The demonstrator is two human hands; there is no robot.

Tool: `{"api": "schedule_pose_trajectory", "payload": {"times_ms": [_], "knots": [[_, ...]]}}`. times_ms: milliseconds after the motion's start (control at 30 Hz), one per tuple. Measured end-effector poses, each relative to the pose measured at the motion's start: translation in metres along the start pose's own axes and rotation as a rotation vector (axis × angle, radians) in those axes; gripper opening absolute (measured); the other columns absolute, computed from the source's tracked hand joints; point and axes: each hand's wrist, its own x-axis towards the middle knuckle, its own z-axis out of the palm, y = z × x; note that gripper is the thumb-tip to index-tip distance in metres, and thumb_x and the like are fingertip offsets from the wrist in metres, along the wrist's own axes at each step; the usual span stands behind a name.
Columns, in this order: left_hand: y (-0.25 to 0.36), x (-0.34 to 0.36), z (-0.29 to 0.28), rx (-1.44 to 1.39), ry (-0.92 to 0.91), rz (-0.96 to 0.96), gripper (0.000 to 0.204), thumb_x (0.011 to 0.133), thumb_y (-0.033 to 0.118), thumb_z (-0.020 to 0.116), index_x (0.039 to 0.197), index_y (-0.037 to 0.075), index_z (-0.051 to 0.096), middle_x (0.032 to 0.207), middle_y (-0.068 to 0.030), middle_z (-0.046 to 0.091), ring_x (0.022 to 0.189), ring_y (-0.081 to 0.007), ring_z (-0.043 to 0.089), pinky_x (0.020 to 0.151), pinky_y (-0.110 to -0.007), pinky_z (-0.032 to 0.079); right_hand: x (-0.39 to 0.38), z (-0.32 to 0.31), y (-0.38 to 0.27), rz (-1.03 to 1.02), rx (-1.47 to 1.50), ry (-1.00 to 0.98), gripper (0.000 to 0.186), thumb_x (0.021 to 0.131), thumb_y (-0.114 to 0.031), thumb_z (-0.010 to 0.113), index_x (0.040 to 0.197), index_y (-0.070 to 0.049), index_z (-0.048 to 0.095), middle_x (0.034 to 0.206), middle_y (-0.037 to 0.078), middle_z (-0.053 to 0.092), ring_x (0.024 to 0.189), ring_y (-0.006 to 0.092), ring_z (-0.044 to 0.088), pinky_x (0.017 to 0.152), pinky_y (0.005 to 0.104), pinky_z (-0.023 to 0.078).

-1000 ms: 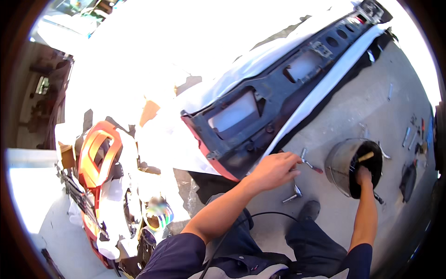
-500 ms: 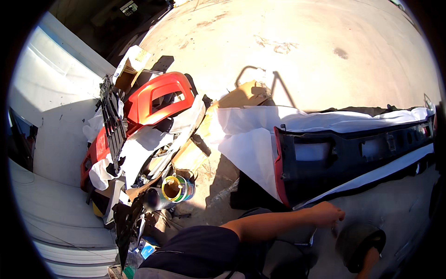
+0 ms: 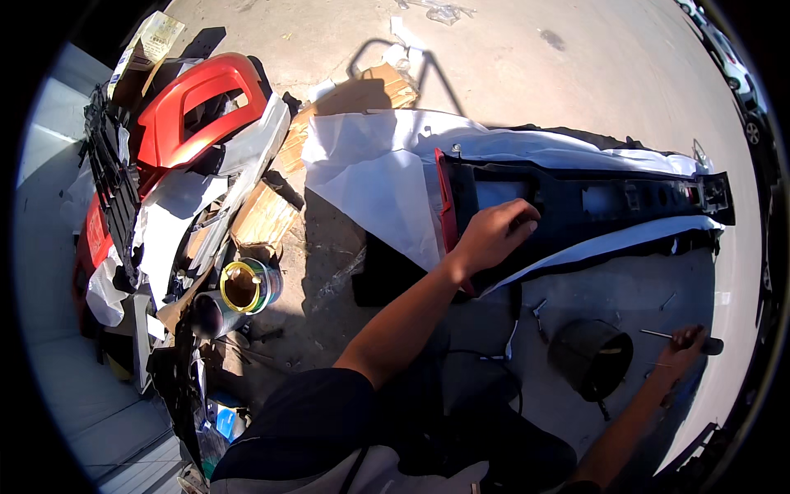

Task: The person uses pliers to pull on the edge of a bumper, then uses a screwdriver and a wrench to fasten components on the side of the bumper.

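A long black plastic car panel with a red edge lies on white sheeting. Over its near left part is my left hand, fingers curled in toward the thumb. What they hold, if anything, is hidden, and I cannot tell whether the hand touches the panel. At the right, my right hand grips a screwdriver; its thin metal shaft points left and its dark handle end sticks out to the right. Left of that hand, a dark open bucket rests on the ground.
Several small tools, including a ratchet-like one, lie around the bucket, with a black cable nearby. To the left are a yellow-rimmed paint can, cardboard, a red bumper part and other scrap. Parked cars stand far right.
My left hand has gone from beside the bucket up over the black panel. My right hand has come from behind the bucket out to the right, with the screwdriver now showing. The view has shifted.
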Motion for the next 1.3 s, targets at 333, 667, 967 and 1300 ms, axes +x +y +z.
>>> {"api": "schedule_pose_trajectory", "payload": {"times_ms": [333,667,967,1300], "knots": [[-0.096,-0.068,-0.055,0.021,0.186,-0.298,0.023,0.093,0.015,0.068,0.114,0.005,0.065,0.092,-0.0044,0.068,0.081,-0.0153,0.065,0.073,-0.031,0.052,-0.124,0.211,-0.191,-0.131,0.403,-0.527,0.028,0.087,-0.017,0.078,0.107,-0.003,0.063,0.091,0.003,0.064,0.082,0.0106,0.061,0.072,0.0262,0.05],[-0.121,-0.063,-0.011,-0.489,0.004,-0.419,0.026,0.093,-0.004,0.06,0.119,-0.002,0.058,0.101,-0.0091,0.069,0.092,-0.0172,0.069,0.083,-0.03,0.054,-0.177,0.242,-0.208,-0.045,0.414,-0.667,0.026,0.086,-0.008,0.079,0.102,-0.002,0.059,0.092,0.004,0.062,0.08,0.0088,0.061,0.069,0.0242,0.051],[-0.121,-0.067,-0.004,-0.402,0.095,-0.358,0.024,0.091,-0.002,0.065,0.115,0.002,0.062,0.094,-0.0088,0.07,0.087,-0.0171,0.069,0.079,-0.031,0.054,-0.184,0.245,-0.204,-0.05,0.449,-0.636,0.026,0.085,-0.008,0.079,0.1,-0.001,0.059,0.093,0.005,0.062,0.078,0.01,0.063,0.069,0.024,0.053],[-0.113,-0.067,-0.008,-0.094,0.179,-0.27,0.022,0.083,0.003,0.074,0.105,0.005,0.068,0.09,-0.0074,0.068,0.079,-0.0215,0.068,0.076,-0.032,0.054,-0.187,0.248,-0.219,-0.102,0.363,-0.594,0.043,0.082,-0.013,0.084,0.113,-0.004,0.055,0.091,0.007,0.067,0.079,0.0143,0.069,0.071,0.0278,0.056]]}}
